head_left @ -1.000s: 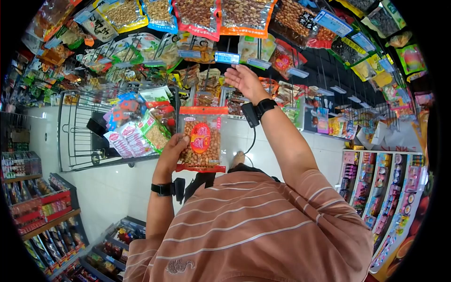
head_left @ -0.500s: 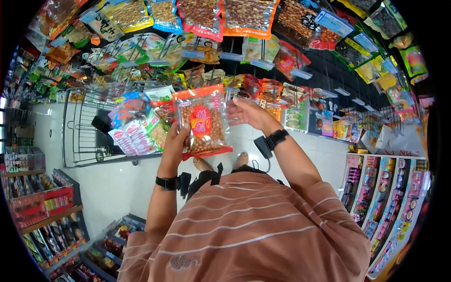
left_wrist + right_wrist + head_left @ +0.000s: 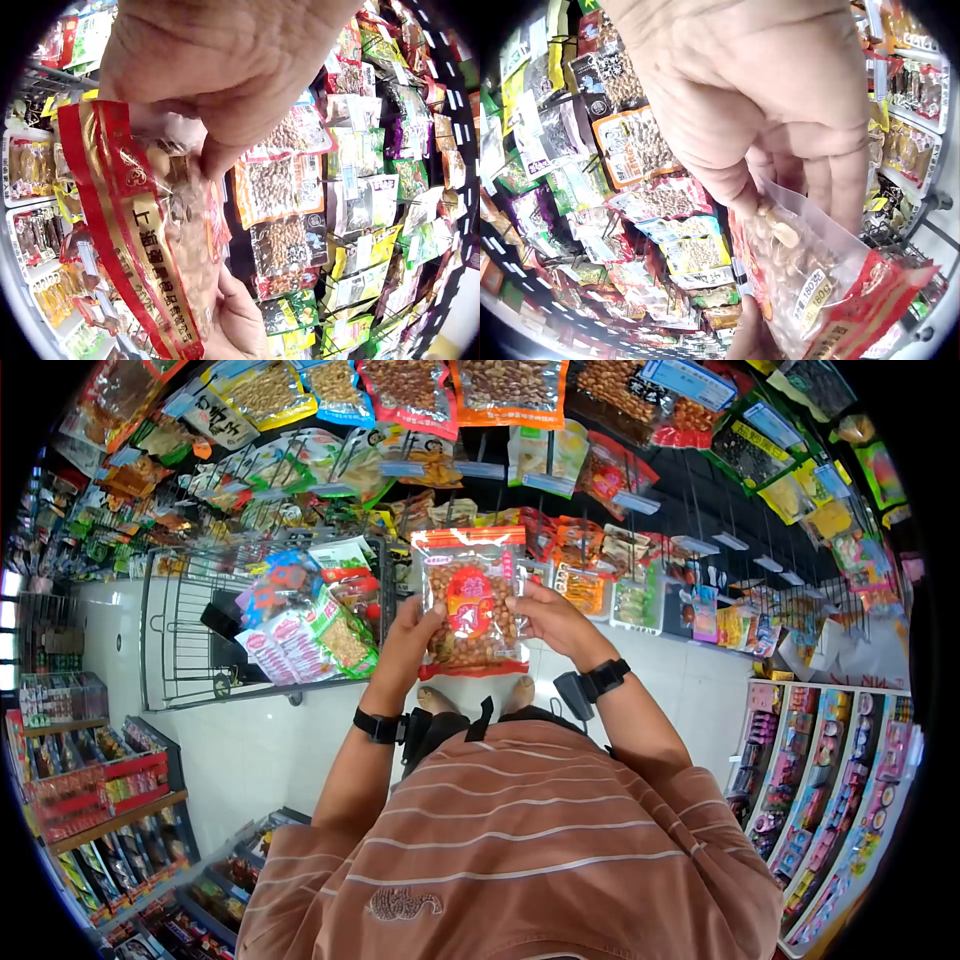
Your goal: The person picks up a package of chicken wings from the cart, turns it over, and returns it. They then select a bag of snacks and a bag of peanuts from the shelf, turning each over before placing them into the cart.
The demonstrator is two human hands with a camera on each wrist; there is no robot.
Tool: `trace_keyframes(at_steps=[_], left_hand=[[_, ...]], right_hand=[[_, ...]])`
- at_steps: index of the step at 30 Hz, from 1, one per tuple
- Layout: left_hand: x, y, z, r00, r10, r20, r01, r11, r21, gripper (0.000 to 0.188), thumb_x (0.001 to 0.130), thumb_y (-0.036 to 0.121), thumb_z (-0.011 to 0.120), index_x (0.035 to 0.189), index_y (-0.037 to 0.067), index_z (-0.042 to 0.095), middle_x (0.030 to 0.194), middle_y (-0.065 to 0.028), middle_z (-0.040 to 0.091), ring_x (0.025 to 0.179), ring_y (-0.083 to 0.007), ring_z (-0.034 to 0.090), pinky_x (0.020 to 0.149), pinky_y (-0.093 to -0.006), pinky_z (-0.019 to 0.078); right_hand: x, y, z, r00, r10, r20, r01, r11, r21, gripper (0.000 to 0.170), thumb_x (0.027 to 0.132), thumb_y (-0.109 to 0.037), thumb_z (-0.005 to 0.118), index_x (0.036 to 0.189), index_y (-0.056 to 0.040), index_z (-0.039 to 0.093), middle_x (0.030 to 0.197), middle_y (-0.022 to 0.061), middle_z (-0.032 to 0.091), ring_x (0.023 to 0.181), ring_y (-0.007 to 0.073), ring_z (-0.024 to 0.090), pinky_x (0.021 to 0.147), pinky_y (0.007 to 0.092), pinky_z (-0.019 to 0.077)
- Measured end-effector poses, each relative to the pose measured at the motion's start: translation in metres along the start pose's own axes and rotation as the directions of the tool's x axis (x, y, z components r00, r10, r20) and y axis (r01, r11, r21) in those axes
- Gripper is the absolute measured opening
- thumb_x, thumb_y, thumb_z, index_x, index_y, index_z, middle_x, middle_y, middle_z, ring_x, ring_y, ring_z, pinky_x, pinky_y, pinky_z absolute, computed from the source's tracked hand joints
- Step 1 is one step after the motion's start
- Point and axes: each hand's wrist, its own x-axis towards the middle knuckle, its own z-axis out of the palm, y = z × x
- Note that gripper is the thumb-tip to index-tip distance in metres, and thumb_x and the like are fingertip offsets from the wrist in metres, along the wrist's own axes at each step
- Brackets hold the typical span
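Note:
A clear bag of peanuts with red and gold bands is held upright before the torso, its red label facing the head camera. My left hand grips its left edge, thumb on the front. The right edge is pinched by my right hand, its thumb also on the front. Close up in the left wrist view, the bag shows its red and gold end below my left hand. In the right wrist view the fingers of my right hand lie behind the bag.
A wire shopping cart holding several snack packs stands at the left. Hanging snack bags fill the racks ahead. A white shelf unit is at the right, and low display racks are at the lower left.
My right hand has come down from the hanging rack and taken hold of the bag's right edge. The left hand has moved the bag slightly right, and it now faces more squarely.

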Motion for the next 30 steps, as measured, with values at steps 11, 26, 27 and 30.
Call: trace_keyframes(at_steps=[11,26,27,30], left_hand=[[0.005,-0.002,0.032,0.998,-0.066,-0.022,0.067,0.994,0.082,0.058,0.095,0.033,0.065,0.137,-0.002,0.044,0.115,-0.0056,0.060,0.100,-0.0113,0.055,0.089,-0.0273,0.0439],[0.001,0.014,0.086,1.000,-0.007,0.001,0.006,0.993,0.120,0.090,0.095,0.053,0.059,0.152,-0.005,0.019,0.141,-0.0222,0.045,0.129,-0.0240,0.047,0.107,-0.0354,0.0379],[0.005,0.008,0.085,1.000,-0.007,0.012,0.006,0.995,0.098,0.090,0.096,0.055,0.057,0.153,-0.004,0.019,0.142,-0.0216,0.044,0.130,-0.0241,0.046,0.107,-0.0356,0.0375],[0.019,-0.019,0.078,0.994,0.090,-0.057,-0.086,0.994,0.074,0.085,0.097,0.056,0.052,0.150,-0.006,0.024,0.126,-0.0155,0.056,0.108,-0.0184,0.059,0.095,-0.0308,0.0465]], right_hand=[[-0.017,0.010,-0.040,0.996,-0.087,-0.021,0.088,0.995,0.056,0.037,0.097,-0.024,0.063,0.132,-0.0159,0.057,0.101,-0.0066,0.063,0.088,0.0033,0.057,0.075,0.0235,0.0475],[-0.057,-0.045,-0.010,0.973,-0.228,-0.040,0.205,0.928,-0.310,0.037,0.095,-0.032,0.065,0.121,-0.0071,0.058,0.101,0.0016,0.064,0.091,0.0093,0.061,0.074,0.0275,0.0512],[-0.058,-0.048,-0.006,0.972,-0.235,-0.004,0.224,0.932,-0.286,0.037,0.095,-0.031,0.065,0.122,-0.0058,0.057,0.101,0.0025,0.064,0.091,0.0104,0.062,0.074,0.0285,0.0523],[-0.063,-0.052,0.005,0.963,-0.259,0.072,0.269,0.932,-0.243,0.041,0.096,-0.031,0.066,0.124,-0.0032,0.056,0.104,0.0051,0.064,0.093,0.0133,0.063,0.075,0.0313,0.0550]])
